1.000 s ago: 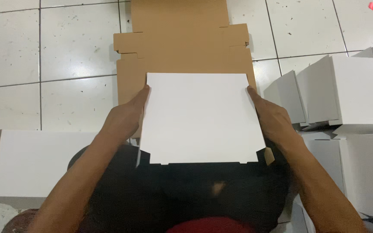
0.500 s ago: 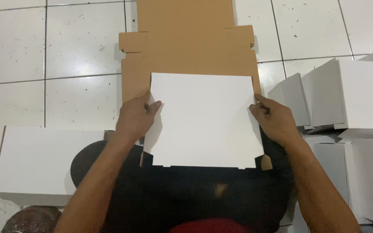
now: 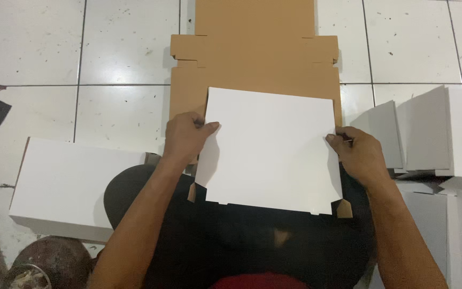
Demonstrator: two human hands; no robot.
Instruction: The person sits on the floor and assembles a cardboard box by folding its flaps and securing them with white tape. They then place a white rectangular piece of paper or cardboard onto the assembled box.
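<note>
head camera, looking steeply down, close

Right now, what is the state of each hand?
Left hand: closed on the white panel's left edge.
Right hand: closed on its right edge.

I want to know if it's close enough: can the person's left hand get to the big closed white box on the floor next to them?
Probably yes. The left hand grips the white cardboard panel's left edge, and the big closed white box lies just beside that forearm on the tiled floor, with nothing between. The hand would have to release the panel first.
</note>
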